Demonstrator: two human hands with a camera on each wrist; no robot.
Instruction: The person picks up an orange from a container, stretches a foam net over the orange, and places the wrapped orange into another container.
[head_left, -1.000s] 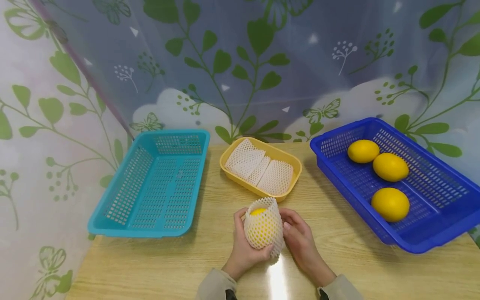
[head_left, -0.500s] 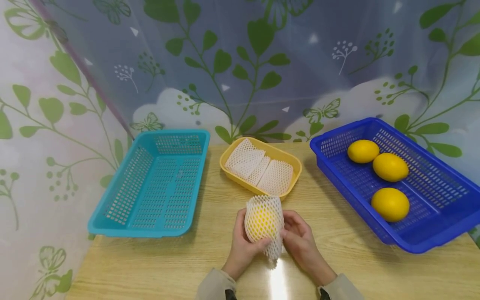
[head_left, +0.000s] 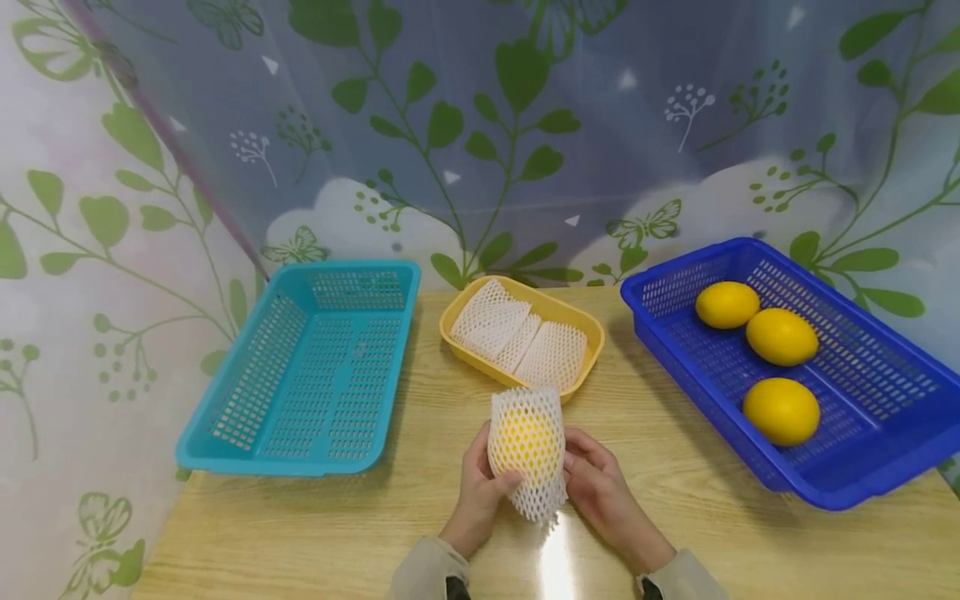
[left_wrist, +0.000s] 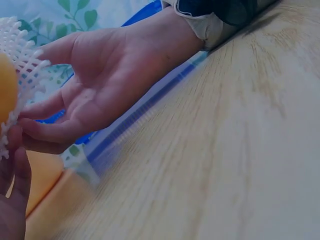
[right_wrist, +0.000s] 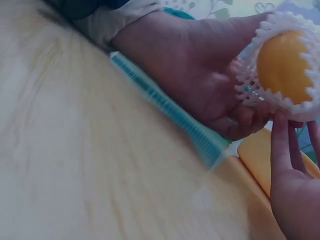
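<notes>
A yellow lemon (right_wrist: 285, 67) sits inside a white foam net sleeve (head_left: 543, 498), upright in front of me over the table. My left hand (head_left: 478, 492) grips the sleeved lemon from the left, its thumb across the near side. On the other side my right hand (head_left: 606, 496) pinches the sleeve's edge with thumb and fingertips; its fingertips are partly hidden behind the net. At the lower end the sleeve hangs loose, with a ragged edge. Through both ends of the net, the wrist views show bare lemon skin.
A yellow tray (head_left: 592, 354) with several flat foam net sleeves (head_left: 555, 354) stands just beyond my hands. To the left is a turquoise basket (head_left: 288, 464). A blue basket (head_left: 697, 408) at the right holds three lemons (head_left: 782, 412). A patterned curtain (head_left: 480, 208) hangs behind the table.
The sleeve's upper end has come up over the lemon's top, tilting so its near side faces me. My right fingers have moved against the sleeve's right edge.
</notes>
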